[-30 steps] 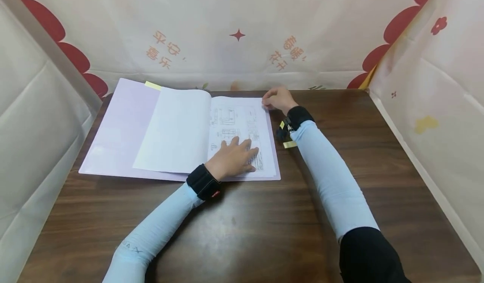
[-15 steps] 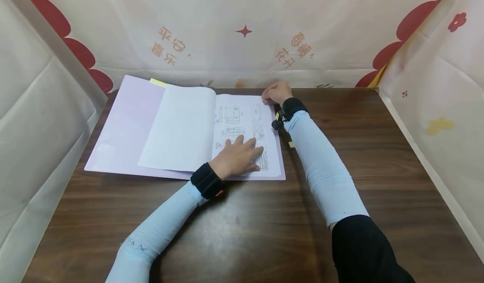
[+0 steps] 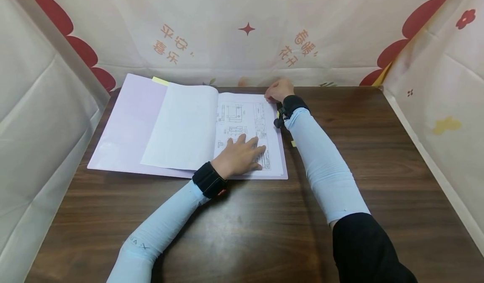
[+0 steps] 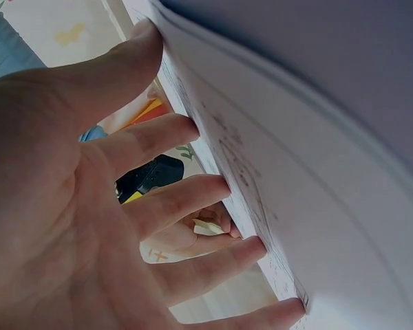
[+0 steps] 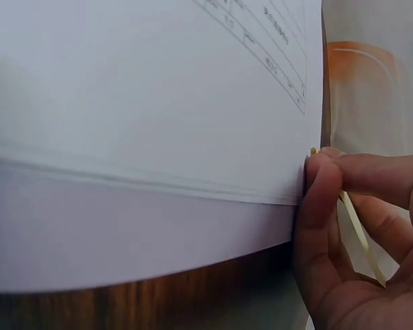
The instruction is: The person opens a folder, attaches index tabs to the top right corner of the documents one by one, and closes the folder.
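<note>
A lilac folder [image 3: 121, 136] lies spread on the table, holding a stack of white sheets. Its right-hand page [image 3: 247, 111] shows printed line drawings, while the turned left sheet [image 3: 179, 127] is blank. My left hand [image 3: 239, 157] rests on the lower part of the drawing page with fingers spread; in the left wrist view its fingertips [image 4: 213, 185] touch the paper. At the page's top right corner, my right hand [image 3: 280, 90] pinches a pale yellow sticky tab [image 5: 361, 237] between thumb and fingers. The fingers hide part of that tab and the corner.
Another yellow tab [image 3: 160, 81] sticks out at the top of the left sheet. The brown wooden table [image 3: 234, 237] extends around the folder. A pale printed curtain [image 3: 211, 31] hangs along the back, with fabric at both sides.
The head view has shifted slightly, so everything sits a little farther right. My left hand stays on the page, and my right hand stays at the top right corner.
</note>
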The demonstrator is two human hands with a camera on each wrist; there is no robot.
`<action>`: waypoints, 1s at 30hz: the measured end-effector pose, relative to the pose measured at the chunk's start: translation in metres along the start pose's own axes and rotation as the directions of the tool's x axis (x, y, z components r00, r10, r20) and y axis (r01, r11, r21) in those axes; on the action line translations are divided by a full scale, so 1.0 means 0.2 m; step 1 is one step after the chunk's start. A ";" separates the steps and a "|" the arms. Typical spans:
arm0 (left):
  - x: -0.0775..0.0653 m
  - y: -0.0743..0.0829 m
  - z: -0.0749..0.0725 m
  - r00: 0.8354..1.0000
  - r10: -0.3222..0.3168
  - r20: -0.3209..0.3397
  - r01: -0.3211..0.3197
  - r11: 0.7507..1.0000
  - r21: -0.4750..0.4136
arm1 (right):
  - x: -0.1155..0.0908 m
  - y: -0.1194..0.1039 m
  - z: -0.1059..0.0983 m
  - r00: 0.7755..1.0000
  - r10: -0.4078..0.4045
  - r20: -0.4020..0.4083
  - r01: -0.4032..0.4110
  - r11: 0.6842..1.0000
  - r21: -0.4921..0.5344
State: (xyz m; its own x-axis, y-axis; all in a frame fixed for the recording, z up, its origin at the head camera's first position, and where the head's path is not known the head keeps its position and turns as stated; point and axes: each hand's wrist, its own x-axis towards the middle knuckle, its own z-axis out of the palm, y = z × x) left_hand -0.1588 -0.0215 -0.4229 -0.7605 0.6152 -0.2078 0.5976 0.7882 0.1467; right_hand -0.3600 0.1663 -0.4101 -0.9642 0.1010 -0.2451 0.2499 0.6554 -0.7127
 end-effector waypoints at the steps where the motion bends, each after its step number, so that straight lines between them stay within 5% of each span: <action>1: 0.00 0.00 0.00 1.000 0.001 0.000 -0.001 1.000 0.000 | 0.00 0.00 0.00 1.000 0.000 -0.006 0.000 1.000 -0.003; 30: 0.01 0.00 0.00 1.000 0.000 0.009 0.000 1.000 0.015 | 0.09 0.06 0.02 0.997 -0.003 -0.083 -0.013 0.981 -0.193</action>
State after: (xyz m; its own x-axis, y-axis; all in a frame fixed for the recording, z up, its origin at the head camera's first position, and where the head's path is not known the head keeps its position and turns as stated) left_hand -0.1598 -0.0204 -0.4223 -0.7579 0.6153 -0.2167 0.6016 0.7877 0.1325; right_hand -0.3736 0.1722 -0.4256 -0.9689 0.1609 -0.1879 0.2409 0.7858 -0.5696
